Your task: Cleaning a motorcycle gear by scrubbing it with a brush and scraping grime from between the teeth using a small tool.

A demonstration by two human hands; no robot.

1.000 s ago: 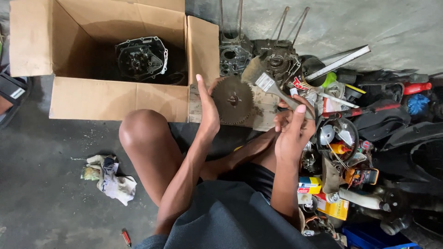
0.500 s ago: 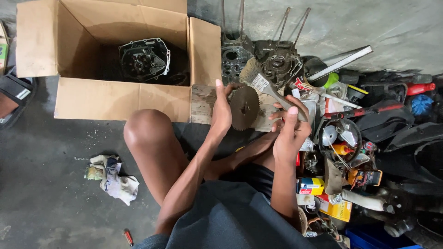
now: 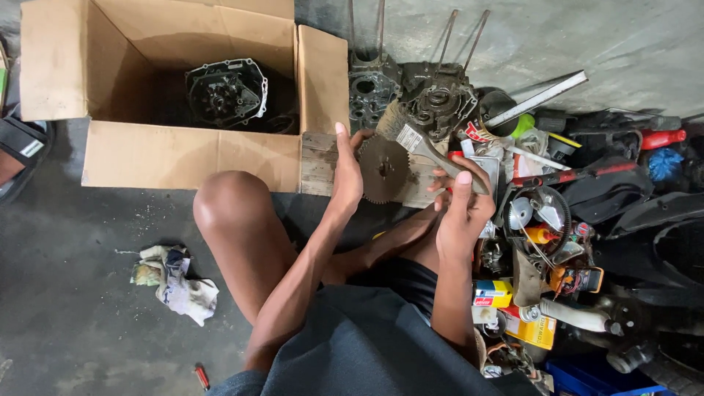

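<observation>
Flanking brush (image 3: 418, 139), possibly yellow carton (image 3: 529, 330)

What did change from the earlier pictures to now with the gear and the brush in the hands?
The left hand has turned the toothed gear: a half second ago it showed nearly edge-on, now its flat face is toward the camera as at first. The right hand moved a little, keeping hold of the brush. The cardboard box, the rag and the wooden board stayed put.

Grey concrete floor (image 3: 88, 308) under cardboard box (image 3: 183, 154), crumpled rag (image 3: 176, 286), wooden plank (image 3: 319, 165).
</observation>
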